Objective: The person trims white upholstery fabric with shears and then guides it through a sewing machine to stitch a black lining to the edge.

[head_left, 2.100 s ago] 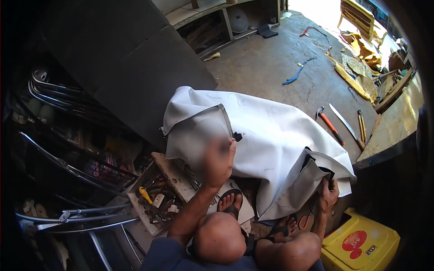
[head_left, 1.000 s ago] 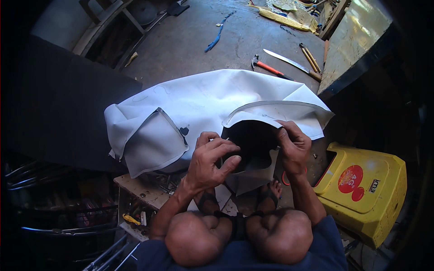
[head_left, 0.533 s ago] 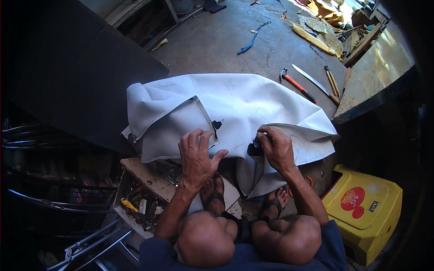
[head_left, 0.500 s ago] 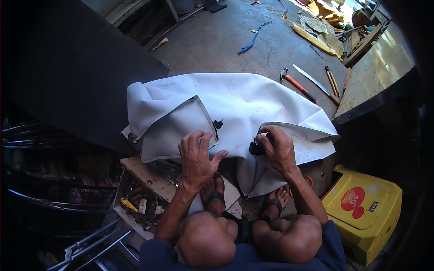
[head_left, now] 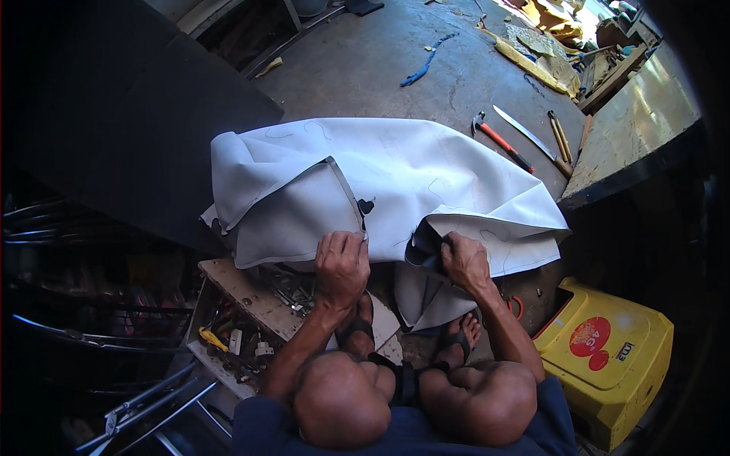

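Observation:
A large white sheet of leather-like fabric [head_left: 388, 171] lies spread before me, its edges folded and seamed, with black showing where it turns over. My left hand [head_left: 342, 266] is closed on the fabric's near edge, below a small black patch [head_left: 366, 206]. Off to the right, my right hand [head_left: 465, 261] grips the turned-back edge, where the black side [head_left: 426, 245] shows. Both sets of fingertips are partly hidden. Between my hands the fabric's near border sags, and a loose flap hangs toward my right foot.
Beyond the fabric lie a hammer [head_left: 502, 142], a long knife [head_left: 532, 140] and wooden-handled tools [head_left: 559, 135]. A drawer of tools [head_left: 236, 342] sits at left, a yellow stool [head_left: 608, 357] at right. Red-handled scissors [head_left: 516, 307] rest by my right forearm. A dark panel [head_left: 137, 114] stands far left.
My left hand has moved right and closed from spread fingers onto the fabric's edge. My right hand has shifted slightly down, and the black underside beside it shows more.

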The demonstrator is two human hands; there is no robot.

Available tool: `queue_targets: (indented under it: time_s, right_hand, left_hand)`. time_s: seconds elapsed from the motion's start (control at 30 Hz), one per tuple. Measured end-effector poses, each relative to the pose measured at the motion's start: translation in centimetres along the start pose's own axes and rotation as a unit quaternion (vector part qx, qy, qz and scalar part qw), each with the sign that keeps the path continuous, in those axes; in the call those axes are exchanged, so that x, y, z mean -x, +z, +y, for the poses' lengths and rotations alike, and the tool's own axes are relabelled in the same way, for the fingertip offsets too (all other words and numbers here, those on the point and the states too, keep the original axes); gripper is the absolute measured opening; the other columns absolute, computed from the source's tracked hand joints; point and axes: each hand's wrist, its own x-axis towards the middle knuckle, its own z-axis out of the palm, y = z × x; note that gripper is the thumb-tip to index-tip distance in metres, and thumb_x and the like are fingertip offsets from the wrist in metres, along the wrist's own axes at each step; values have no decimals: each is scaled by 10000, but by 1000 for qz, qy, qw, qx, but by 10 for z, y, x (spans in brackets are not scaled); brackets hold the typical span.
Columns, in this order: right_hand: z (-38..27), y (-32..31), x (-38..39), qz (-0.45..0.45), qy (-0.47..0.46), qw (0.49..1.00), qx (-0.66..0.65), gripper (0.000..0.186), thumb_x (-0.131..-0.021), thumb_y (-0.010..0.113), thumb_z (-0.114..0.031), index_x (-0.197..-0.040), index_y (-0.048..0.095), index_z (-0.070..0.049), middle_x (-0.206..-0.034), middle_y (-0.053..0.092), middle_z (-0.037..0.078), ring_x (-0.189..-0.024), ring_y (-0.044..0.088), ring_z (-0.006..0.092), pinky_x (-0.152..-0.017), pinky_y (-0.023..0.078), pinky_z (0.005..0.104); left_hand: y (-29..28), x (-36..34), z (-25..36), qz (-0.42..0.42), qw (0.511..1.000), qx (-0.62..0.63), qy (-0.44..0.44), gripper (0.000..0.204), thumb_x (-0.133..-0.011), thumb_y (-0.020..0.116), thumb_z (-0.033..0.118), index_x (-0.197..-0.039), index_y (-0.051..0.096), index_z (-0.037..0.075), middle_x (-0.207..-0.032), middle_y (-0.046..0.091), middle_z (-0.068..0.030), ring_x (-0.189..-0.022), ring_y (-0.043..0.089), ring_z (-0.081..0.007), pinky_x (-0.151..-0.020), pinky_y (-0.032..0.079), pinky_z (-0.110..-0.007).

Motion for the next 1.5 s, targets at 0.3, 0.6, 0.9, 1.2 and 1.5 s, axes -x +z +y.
queue_targets:
  time_s: [0.3, 0.6, 0.9, 1.2, 1.5]
  right_hand:
    - [-74, -4, -26, -10, -113, 892, -438, 271, -1057, 609, -124, -1261, 654, 48, -1039, 737, 79, -956, 654, 106, -858, 539, 280]
    - [-58, 19, -3, -47, -124, 842, -524, 401, -1018, 595, -22, -1415, 542, 4, -1190, 647, 30, -1058, 598, 109, -947, 505, 286]
    - [-54, 12, -1, -91, -57, 838, -535, 605, -990, 652, -48, -1546, 437, 53, -1140, 621, 43, -1020, 604, 117, -914, 523, 274]
    - [-73, 14, -12, -102, 77, 748, -651, 722, -949, 708, -74, -1565, 366, 83, -1086, 601, 56, -964, 656, 145, -733, 629, 287]
    - [-63, 3, -12, -105, -58, 839, -530, 304, -981, 666, -67, -1232, 537, 48, -1030, 624, 82, -875, 688, 155, -772, 602, 319]
  left_hand:
    - [-12, 3, 39, 5, 984, 179, 5, 162, -820, 810, 1, -949, 725, 50, -892, 706, -106, -788, 678, -295, -704, 548, -399]
    - [-4, 7, 36, -19, 973, 228, -18, 164, -813, 813, -5, -948, 732, 43, -884, 707, -110, -779, 683, -295, -706, 552, -395]
    - [8, 9, 36, -21, 978, 209, -9, 179, -830, 799, -21, -982, 726, 40, -925, 708, -121, -801, 684, -301, -727, 553, -399]
    - [10, 23, 23, -74, 934, 315, -150, 150, -913, 737, -8, -1057, 714, 28, -1001, 726, -119, -890, 715, -239, -806, 566, -352]
    - [12, 26, 1, -73, 756, 560, -331, 120, -993, 694, 16, -1112, 689, 0, -1026, 697, -28, -922, 629, -70, -846, 505, -222]
